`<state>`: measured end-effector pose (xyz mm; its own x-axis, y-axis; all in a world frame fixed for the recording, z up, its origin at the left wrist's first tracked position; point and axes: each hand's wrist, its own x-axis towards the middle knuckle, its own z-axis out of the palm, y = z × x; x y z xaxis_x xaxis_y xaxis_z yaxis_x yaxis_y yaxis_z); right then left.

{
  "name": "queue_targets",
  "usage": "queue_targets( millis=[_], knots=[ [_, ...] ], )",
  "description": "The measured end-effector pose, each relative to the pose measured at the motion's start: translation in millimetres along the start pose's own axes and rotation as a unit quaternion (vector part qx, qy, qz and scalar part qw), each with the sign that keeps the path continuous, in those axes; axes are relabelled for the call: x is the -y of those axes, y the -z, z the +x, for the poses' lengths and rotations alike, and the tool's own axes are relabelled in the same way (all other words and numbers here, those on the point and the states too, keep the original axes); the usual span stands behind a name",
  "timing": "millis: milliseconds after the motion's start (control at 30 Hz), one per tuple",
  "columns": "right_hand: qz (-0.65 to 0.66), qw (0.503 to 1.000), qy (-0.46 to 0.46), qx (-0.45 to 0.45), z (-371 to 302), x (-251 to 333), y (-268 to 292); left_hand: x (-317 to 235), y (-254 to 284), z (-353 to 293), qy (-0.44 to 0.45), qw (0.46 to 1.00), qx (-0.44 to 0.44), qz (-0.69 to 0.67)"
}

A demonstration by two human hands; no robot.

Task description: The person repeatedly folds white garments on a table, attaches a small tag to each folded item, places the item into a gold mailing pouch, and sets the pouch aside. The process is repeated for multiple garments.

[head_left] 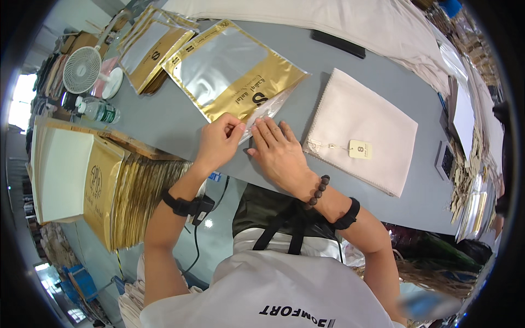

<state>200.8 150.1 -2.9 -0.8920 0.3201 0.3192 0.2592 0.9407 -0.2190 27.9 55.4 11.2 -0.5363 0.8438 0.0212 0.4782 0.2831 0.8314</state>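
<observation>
A gold and silver plastic packaging bag (219, 65) lies flat on the grey table, its clear flap (272, 107) toward me. My left hand (219, 141) is closed at the bag's near corner, thumb and fingers pinched on its edge. My right hand (280, 156) rests palm down with fingers stretched out, the fingertips on the clear flap. To the right of it is a folded cream cloth (363, 115) with a stitched edge. A small pale tag (360, 149) hangs on that cloth by a string.
More gold bags (150, 52) are piled at the far left. A box of upright gold bags (104, 186) stands left of the table edge. Beside the pile are a white fan (82, 70) and a water bottle (99, 110). A black bar (338, 44) and cream fabric (306, 13) lie at the back.
</observation>
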Motion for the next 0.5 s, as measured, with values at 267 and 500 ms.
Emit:
queue_targets(
  millis=[267, 500],
  knots=[
    [0.033, 0.979, -0.076, -0.186, 7.0, -149.7, 64.7, -12.7, -18.6, -5.4, -0.131, 0.982, -0.012, 0.135],
    [0.094, 0.941, -0.31, 0.102, 32.9, -228.9, 72.2, -29.2, -33.4, 33.5, -0.105, 0.975, -0.017, 0.195]
  ],
)
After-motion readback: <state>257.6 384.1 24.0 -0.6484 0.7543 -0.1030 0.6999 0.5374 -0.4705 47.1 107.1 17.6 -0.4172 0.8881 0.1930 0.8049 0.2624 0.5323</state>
